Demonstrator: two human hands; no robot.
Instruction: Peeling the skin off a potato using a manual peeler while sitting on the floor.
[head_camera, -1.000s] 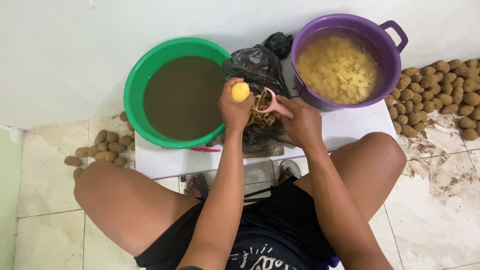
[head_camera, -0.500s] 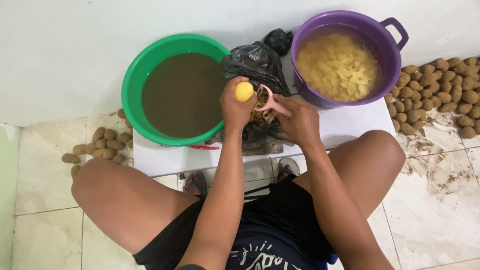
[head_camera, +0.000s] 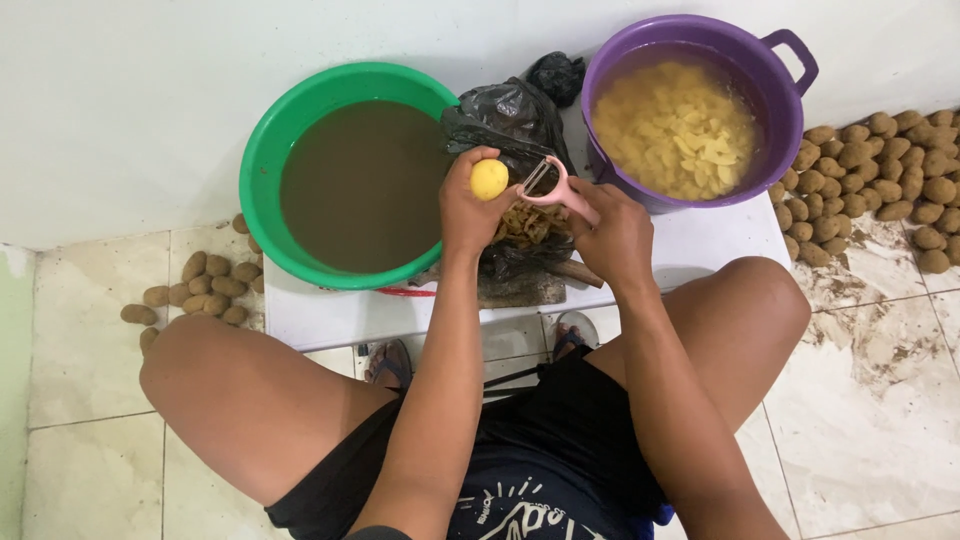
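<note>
left hand (head_camera: 468, 215) holds potato (head_camera: 489, 179) (right hand (head_camera: 615, 235) grips peeler (head_camera: 552, 185)).

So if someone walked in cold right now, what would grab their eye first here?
Probably the two bright tubs against the wall: a green basin of muddy brown water on the left and a purple pot full of peeled yellow pieces on the right. Between them, the left hand holds a peeled potato while the right hand holds a pink peeler beside it, over a black bag of peelings.
</note>
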